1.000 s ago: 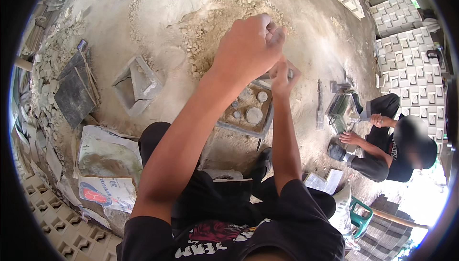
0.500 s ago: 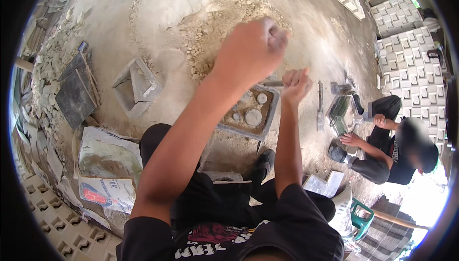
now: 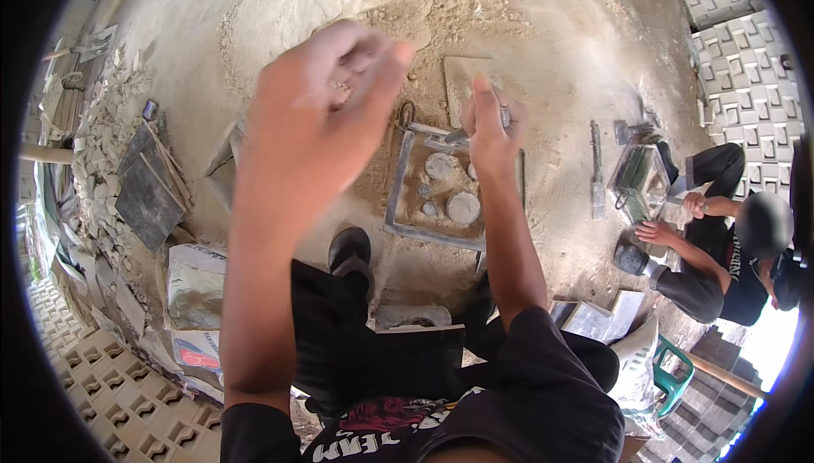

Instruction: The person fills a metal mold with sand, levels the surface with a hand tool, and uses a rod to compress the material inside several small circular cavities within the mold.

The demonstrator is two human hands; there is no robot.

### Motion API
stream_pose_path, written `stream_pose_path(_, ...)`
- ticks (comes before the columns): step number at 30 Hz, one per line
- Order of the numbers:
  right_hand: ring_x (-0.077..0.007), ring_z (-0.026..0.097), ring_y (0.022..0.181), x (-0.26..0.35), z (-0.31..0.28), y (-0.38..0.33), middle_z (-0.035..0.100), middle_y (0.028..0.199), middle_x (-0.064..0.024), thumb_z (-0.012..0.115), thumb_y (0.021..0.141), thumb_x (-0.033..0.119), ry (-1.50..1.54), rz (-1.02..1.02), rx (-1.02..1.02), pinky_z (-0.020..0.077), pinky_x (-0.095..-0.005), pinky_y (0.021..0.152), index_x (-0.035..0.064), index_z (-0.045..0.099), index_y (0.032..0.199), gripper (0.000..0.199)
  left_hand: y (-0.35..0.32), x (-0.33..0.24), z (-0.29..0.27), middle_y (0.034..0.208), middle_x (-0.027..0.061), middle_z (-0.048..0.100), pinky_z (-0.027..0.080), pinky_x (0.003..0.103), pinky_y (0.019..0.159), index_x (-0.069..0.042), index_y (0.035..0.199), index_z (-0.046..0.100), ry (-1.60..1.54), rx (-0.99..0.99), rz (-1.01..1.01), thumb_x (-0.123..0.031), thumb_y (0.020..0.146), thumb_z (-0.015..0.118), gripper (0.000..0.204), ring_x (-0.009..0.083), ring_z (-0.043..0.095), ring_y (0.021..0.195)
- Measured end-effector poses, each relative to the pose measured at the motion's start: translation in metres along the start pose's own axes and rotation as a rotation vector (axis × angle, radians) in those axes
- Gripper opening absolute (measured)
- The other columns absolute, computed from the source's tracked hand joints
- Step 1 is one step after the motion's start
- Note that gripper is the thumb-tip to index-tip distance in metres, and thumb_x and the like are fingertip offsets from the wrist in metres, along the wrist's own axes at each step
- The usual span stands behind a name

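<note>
Blurred by motion, my left hand point(image 3: 326, 94) is raised high over the ground with its fingers curled in. A pale patch shows inside the curl, but I cannot make out what it is. My right hand point(image 3: 493, 128) is closed round a short grey bar point(image 3: 458, 135), whose kind is unclear, above the mould's far right side. Below the hands lies a rectangular grey metal mould frame point(image 3: 393, 209). Inside it are sandy material and several round discs, among them a large one point(image 3: 464, 208) at the near right. A flat board point(image 3: 458, 81) lies beyond the mould.
Loose soil point(image 3: 449, 5) is heaped at the back. A torn sack point(image 3: 197, 289) and dark slabs point(image 3: 148, 183) lie at left. To the right, a co-worker point(image 3: 721, 242) handles another mould point(image 3: 636, 179). A long metal tool point(image 3: 597, 175) and green stool point(image 3: 674, 370) are nearby.
My left hand has moved left and nearer. My right hand has moved left and is now round the grey bar. The view has shifted, showing more of the mould and the board beyond.
</note>
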State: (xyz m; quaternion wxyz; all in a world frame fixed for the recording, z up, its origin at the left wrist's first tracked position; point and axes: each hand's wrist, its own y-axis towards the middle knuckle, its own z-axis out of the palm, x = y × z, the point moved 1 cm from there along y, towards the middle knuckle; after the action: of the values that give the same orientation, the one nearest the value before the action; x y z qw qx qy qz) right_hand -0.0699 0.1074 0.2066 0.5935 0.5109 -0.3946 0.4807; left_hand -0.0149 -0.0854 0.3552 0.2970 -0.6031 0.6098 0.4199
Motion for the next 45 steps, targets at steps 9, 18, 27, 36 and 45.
stream_pose_path(9,-0.0023,0.030,0.054,0.008,-0.003,0.019,0.038,0.055,0.0080,0.059,0.094,0.013,-0.045,0.058,0.168,0.0225,-0.0254,0.047,0.0024,0.045,0.057,0.041,0.062,0.052,0.015,0.084,0.0051,0.068,0.045,0.024,0.067,-0.001,0.102,0.064,0.175,-0.038,-0.182,-0.038,0.094,0.059,0.039,0.0104,0.060,0.078)
stream_pose_path(18,-0.0017,0.033,0.057,0.015,-0.034,0.004,0.037,0.056,0.0084,0.059,0.094,0.012,-0.213,0.092,0.001,0.0240,-0.0254,0.047,0.0022,0.045,0.058,0.040,0.092,0.075,0.045,0.088,0.0087,0.069,0.047,0.028,0.074,-0.001,0.107,0.064,0.203,0.076,-0.117,-0.041,0.092,0.059,0.044,0.0138,0.061,0.081)
stream_pose_path(27,-0.0109,0.038,0.054,0.025,-0.028,-0.045,0.044,0.053,-0.0027,0.057,0.096,0.032,-0.469,-0.093,-0.258,0.0341,-0.0329,0.050,0.0009,0.050,0.062,0.046,0.056,0.086,0.108,0.111,0.0133,0.068,0.049,0.034,0.088,-0.002,0.115,0.063,0.425,0.415,0.022,-0.025,0.093,0.055,0.033,0.0215,0.064,0.102)
stream_pose_path(36,-0.0162,0.043,0.052,0.053,-0.067,-0.022,0.047,0.055,-0.0026,0.050,0.093,0.059,-0.606,-0.035,-0.023,0.0353,-0.0362,0.049,0.0039,0.053,0.066,0.062,-0.010,0.102,0.186,0.139,0.0175,0.051,0.041,0.039,0.104,-0.003,0.137,0.045,0.349,0.691,0.095,-0.023,0.083,0.070,0.062,0.0278,0.053,0.123)
stream_pose_path(45,-0.0270,0.051,0.117,0.118,-0.109,-0.035,0.055,0.116,-0.0188,0.034,0.102,0.045,-0.754,-0.271,-0.012,0.0385,-0.0396,0.102,0.0019,0.060,0.108,0.051,-0.021,0.106,0.261,0.077,0.0039,0.063,0.045,0.028,0.067,-0.003,0.086,0.063,-0.319,0.361,0.049,-0.036,0.090,0.066,0.033,0.0121,0.057,0.068)
